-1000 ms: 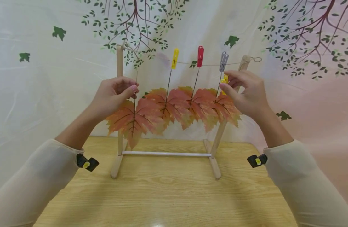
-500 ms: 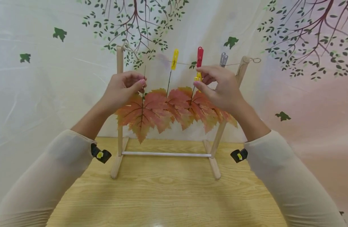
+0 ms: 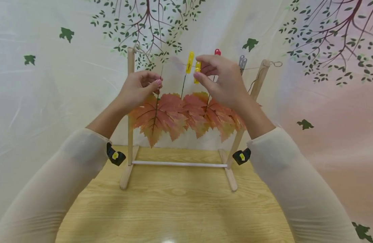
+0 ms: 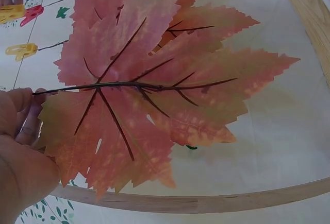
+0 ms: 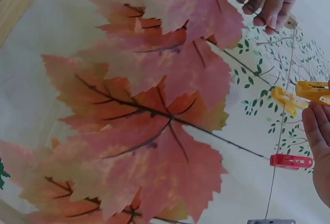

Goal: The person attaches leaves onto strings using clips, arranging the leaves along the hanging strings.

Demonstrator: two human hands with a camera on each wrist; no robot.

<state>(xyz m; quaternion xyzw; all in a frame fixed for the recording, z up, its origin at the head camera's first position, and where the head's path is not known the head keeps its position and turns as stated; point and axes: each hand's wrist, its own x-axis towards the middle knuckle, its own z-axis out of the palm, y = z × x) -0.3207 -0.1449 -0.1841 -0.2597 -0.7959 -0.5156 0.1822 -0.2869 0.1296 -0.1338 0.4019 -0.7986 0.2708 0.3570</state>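
Note:
My left hand (image 3: 141,88) pinches the dark stem of a red-orange maple leaf (image 3: 157,114), which hangs below the fingers at the left end of the row. Between the thumb and fingertips of my right hand (image 3: 222,76) is a yellow clothespin (image 3: 197,72), held upright near the string. Just left of it, another yellow clothespin (image 3: 190,62) clips a leaf stem to the string. A red clothespin (image 5: 291,161) and a grey clothespin (image 3: 242,63) hold further leaves; in the head view my right hand partly hides them.
A wooden frame with a left post (image 3: 130,101), a right post (image 3: 259,82) and a white crossbar (image 3: 180,164) stands on the wood-grain table (image 3: 174,209). String (image 5: 279,136) runs between the post tops. Behind hangs a pale backdrop (image 3: 326,84) printed with branches and leaves.
My right hand has moved left and upward with the yellow clothespin, from beside the grey clothespin to beside the clipped yellow one. My left hand has shifted right and up with its leaf.

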